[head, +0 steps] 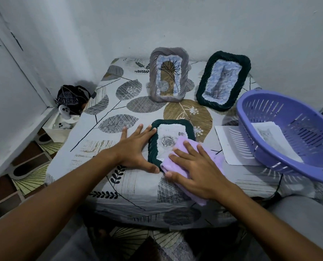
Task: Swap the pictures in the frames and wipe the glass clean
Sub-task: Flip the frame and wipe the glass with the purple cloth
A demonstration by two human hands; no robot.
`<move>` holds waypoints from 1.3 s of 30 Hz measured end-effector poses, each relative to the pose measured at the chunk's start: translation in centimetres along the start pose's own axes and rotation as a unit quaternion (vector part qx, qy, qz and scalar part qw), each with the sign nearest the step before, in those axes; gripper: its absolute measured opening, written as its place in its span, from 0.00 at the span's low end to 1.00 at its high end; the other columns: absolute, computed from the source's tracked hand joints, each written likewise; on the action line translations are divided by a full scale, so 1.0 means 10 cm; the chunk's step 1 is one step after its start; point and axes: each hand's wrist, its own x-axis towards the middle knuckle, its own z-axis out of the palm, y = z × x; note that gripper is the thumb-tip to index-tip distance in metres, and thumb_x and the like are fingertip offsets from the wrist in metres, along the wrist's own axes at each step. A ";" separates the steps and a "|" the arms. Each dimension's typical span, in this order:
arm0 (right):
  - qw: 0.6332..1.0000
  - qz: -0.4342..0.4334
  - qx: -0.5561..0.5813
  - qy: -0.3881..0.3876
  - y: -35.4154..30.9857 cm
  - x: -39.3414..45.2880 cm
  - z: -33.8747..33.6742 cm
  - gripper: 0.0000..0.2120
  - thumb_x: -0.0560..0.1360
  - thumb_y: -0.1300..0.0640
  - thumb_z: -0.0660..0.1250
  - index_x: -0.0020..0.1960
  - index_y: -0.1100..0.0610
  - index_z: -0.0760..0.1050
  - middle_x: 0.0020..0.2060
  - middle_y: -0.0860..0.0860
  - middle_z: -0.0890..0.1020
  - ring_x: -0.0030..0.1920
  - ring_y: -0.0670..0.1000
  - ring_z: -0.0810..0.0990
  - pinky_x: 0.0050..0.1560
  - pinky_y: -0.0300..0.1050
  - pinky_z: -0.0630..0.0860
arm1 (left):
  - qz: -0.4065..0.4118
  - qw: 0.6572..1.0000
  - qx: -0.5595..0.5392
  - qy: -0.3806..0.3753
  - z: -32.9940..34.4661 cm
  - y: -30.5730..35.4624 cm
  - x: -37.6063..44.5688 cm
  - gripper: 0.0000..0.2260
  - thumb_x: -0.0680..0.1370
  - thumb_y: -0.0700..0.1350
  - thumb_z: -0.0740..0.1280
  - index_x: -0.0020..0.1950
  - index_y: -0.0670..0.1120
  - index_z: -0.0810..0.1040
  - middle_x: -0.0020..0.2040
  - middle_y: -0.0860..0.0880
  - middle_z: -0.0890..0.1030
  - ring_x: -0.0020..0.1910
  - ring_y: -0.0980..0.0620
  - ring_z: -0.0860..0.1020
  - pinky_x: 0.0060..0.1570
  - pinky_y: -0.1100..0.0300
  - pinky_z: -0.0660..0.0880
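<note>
A dark green frame (155,127) with a rose picture lies flat near the table's front. My left hand (136,147) rests flat beside its left edge, fingers spread and thumb along its lower corner. My right hand (192,166) presses a lilac cloth (179,146) with straight fingers onto the frame's lower right part, hiding that corner. At the back stand a grey frame (153,72) with a plant drawing and a second dark green frame (205,85) holding a cat picture, tilted to the right.
A purple slotted basket (251,144) sits tilted at the right, over a sheet of paper (224,140), with a faint cat print (270,134) inside it. The table wears a leaf-patterned cloth (107,147). A white box with a dark bag (70,98) stands on the floor at left.
</note>
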 end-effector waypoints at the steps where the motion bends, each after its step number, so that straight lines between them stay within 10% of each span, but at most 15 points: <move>1: 1.000 0.003 -0.014 0.008 0.04 -0.02 -0.01 0.49 0.66 0.23 0.29 0.76 0.46 0.59 0.76 0.45 0.59 0.78 0.50 0.43 0.76 0.56 0.40 | 0.002 1.000 -0.001 0.000 0.00 -0.01 0.00 0.62 0.54 0.79 0.61 0.78 0.54 0.39 0.79 0.52 0.42 0.76 0.53 0.36 0.70 0.38 0.30; 39: 0.996 -0.019 -0.073 -0.048 0.07 0.33 -0.08 0.49 0.64 0.23 0.25 0.77 0.43 0.53 0.78 0.48 0.50 0.77 0.57 0.40 0.75 0.60 0.39 | 0.006 1.000 0.001 -0.018 -0.02 -0.01 -0.01 0.62 0.55 0.79 0.63 0.78 0.53 0.38 0.79 0.52 0.40 0.76 0.53 0.33 0.69 0.37 0.30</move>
